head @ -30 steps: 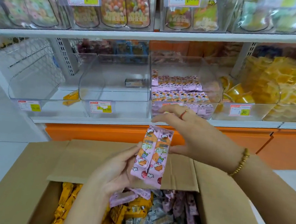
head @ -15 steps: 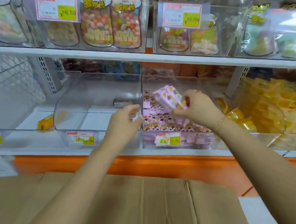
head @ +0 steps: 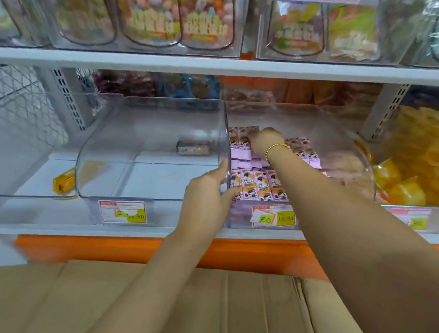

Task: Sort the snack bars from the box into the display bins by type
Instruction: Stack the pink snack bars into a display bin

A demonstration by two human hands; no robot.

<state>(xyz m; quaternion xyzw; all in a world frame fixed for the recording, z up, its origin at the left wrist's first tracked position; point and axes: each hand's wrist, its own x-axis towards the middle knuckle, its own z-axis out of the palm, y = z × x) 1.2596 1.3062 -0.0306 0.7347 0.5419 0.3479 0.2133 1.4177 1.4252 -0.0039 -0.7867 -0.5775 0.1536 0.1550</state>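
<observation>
1. Pink snack bars [head: 259,187] lie in rows in the clear bin [head: 359,164] on the shelf [head: 124,233].
2. The right hand [head: 266,140] reaches over the back row; its grip cannot be told.
3. The left hand [head: 207,195] grasps the bin's left wall.

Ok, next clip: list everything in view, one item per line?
pink snack bars: many, pink, rowed in middle bin
middle bin: one, clear, lower shelf
left bin: one, clear, holds a lone dark bar
yellow bar: one, yellow, beside left bin's left wall
yellow snack packs: many, yellow, right bin
candy pouches: several, multicoloured, upper shelf
cardboard box: one, brown, foreground
left hand: grips middle bin's front corner
right hand: inside middle bin, on the bars
</observation>
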